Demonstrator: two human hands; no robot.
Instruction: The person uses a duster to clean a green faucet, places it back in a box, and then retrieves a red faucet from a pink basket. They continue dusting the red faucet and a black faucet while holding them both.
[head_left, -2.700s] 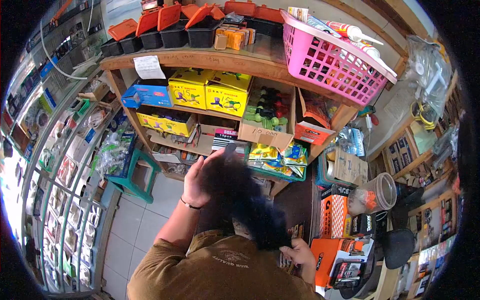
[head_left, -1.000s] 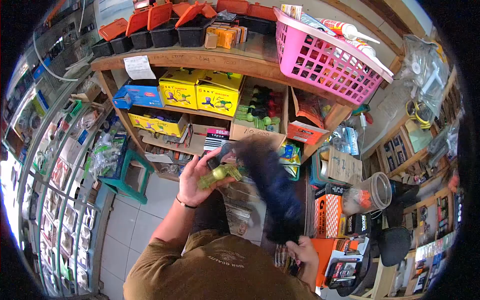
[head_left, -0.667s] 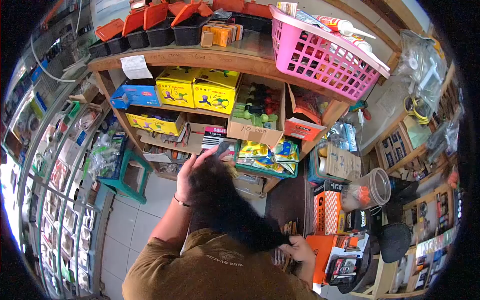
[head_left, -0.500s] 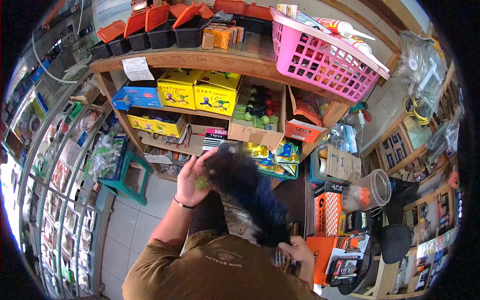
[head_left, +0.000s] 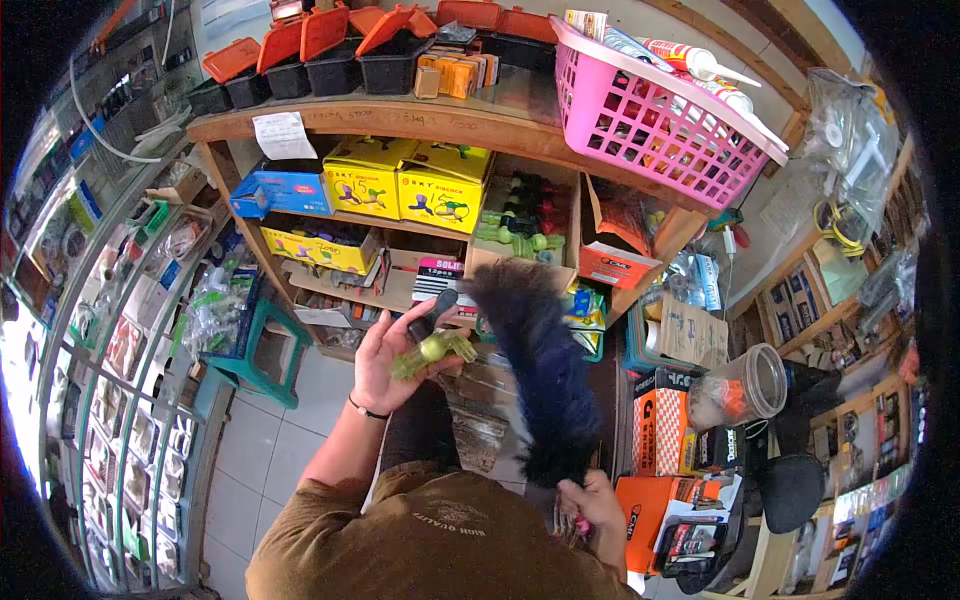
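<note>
My left hand is closed around a translucent yellow-green plastic tap and a black tap, held palm up in front of the shelves. At lower right my right hand grips the handle end of a dark blue and black fluffy duster. The duster rises upright, its blurred tip in front of the open cardboard box of green, black and red taps. A gap separates the duster from the taps in my left hand.
Above stands a wooden shelf carrying black bins with orange lids and a pink basket. Yellow boxes fill the shelf below. A clear jar and an orange box are at right; a green stool is at left.
The duster has swung right, away from my left hand, uncovering the yellow-green tap and the black tap. My left hand stays nearly in place.
</note>
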